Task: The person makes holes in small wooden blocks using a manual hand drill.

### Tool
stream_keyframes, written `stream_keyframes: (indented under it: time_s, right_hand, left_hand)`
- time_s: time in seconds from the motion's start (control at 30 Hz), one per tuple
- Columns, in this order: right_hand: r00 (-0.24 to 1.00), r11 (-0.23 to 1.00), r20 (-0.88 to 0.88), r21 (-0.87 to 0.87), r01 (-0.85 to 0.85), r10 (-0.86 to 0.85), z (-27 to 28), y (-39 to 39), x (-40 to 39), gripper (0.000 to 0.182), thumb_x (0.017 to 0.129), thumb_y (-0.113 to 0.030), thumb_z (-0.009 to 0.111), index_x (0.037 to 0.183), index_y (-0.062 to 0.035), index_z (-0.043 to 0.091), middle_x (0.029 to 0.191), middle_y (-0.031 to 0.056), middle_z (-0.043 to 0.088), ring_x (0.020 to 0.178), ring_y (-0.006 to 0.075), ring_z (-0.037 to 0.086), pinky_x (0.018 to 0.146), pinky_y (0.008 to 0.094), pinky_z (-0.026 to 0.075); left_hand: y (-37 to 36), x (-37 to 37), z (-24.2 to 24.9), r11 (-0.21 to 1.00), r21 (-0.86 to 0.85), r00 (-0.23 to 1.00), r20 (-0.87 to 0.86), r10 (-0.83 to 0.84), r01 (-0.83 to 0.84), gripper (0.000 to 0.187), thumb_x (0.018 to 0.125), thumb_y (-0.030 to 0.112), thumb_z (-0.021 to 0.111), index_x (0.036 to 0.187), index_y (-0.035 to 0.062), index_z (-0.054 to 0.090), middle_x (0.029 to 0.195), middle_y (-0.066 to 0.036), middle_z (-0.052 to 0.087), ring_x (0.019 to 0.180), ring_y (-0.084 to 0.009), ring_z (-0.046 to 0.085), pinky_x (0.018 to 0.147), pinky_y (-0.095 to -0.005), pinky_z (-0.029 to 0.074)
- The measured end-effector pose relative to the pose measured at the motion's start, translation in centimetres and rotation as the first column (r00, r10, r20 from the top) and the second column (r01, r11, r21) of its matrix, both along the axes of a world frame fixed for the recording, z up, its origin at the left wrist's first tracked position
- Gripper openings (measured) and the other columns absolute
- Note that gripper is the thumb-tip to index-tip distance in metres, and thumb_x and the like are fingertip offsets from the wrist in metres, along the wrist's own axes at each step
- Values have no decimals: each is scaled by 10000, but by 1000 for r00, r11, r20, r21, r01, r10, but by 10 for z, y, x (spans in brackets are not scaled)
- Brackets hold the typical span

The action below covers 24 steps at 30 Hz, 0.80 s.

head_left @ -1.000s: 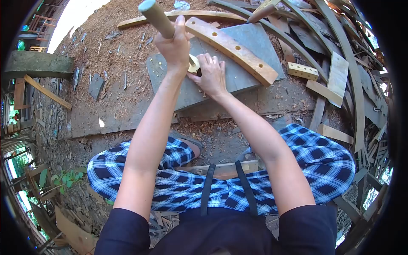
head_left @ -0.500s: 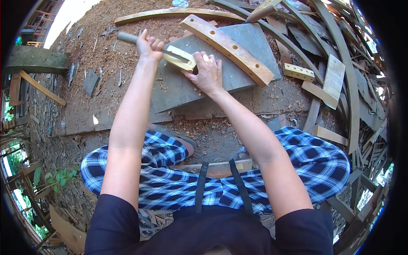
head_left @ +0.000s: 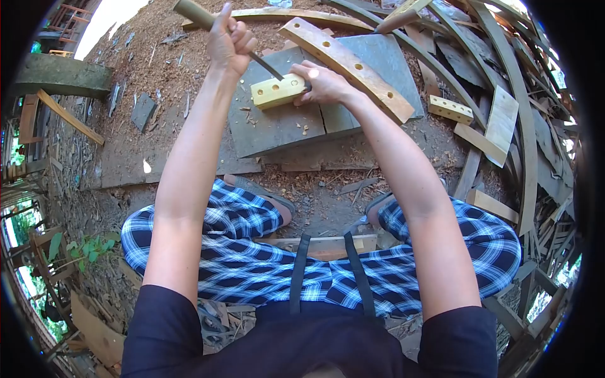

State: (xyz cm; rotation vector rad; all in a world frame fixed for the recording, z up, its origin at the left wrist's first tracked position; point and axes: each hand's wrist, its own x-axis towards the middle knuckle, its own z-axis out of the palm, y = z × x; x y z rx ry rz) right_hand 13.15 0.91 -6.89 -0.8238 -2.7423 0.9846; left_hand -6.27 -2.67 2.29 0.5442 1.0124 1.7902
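Note:
My left hand [head_left: 230, 47] is closed around the wooden handle of a chisel [head_left: 267, 66]. Its thin metal shaft slopes down to the right, and the tip meets the top of a pale wooden block [head_left: 277, 91] beside a hole. Several round holes show along the block's upper face. My right hand [head_left: 322, 82] grips the block's right end, where something dark shows between the fingers. Under the block is a broad grey slab [head_left: 283, 132] with wood chips on it. Behind my right hand lies a long wooden bar [head_left: 358, 66] with several holes.
A small drilled block [head_left: 450, 109] lies to the right, near a pale board [head_left: 501, 126]. Curved strips [head_left: 517, 101] and scrap wood pile up at the right side. A curved wooden piece [head_left: 277, 14] lies at the back on wood shavings. My bent legs [head_left: 246, 246] flank the near ground.
My left hand has risen, bringing the chisel from lying low along the block to a steeper slant. The block has turned and shows its side face. The view has shifted slightly.

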Motion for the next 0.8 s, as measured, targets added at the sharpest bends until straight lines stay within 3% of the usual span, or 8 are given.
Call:
stream_keyframes:
  time_s: [0.17,0.23,0.27,0.37,0.57,0.8]
  right_hand:
    - [999,1000,-38,4,18,-18,-7,1,0,654,694,-308,829,1255,-189,514,1263,25,537,1185,271,547,937,412,484]
    - [999,1000,-33,-15,17,-17,-9,1,0,648,694,-305,831,1250,-200,516,1253,22,543,1186,265,547,936,409,483]
    - [999,1000,-33,-18,15,-16,-8,0,1,648,694,-305,831,1250,-200,516,1253,22,543,1186,265,547,936,409,483]
    - [999,999,-28,-15,35,-35,-7,-1,1,639,697,-302,829,1246,-209,517,1247,16,547,1187,264,546,933,410,484]
    - [998,998,-35,-13,58,-58,-7,-3,2,654,694,-306,830,1260,-216,515,1264,3,535,1191,259,542,931,409,486]
    - [996,997,-52,17,74,-73,-10,-4,2,703,695,-321,825,1308,-212,498,1264,8,532,1195,251,539,941,403,485]
  left_hand:
    - [9,8,-9,997,2,997,-9,-77,77,438,920,283,639,586,172,378,456,69,282,377,-49,177,382,-245,135]
    - [13,10,-14,993,6,993,-20,-115,115,447,935,365,617,606,181,379,454,63,290,335,-68,238,331,-273,183]
    - [15,15,-13,995,-26,993,-55,-102,100,498,947,405,584,570,201,330,438,65,250,343,-71,174,348,-257,131]
    - [16,21,-13,990,-21,988,-59,-143,143,488,948,397,585,580,197,335,444,69,259,342,-70,185,341,-259,146]
    - [21,35,-9,997,-54,997,-55,-58,55,474,946,360,599,587,188,342,437,66,258,333,-71,194,334,-257,159]
    - [23,38,-4,995,-38,992,-84,-97,94,464,952,322,598,588,168,356,431,51,273,325,-77,213,332,-264,175]
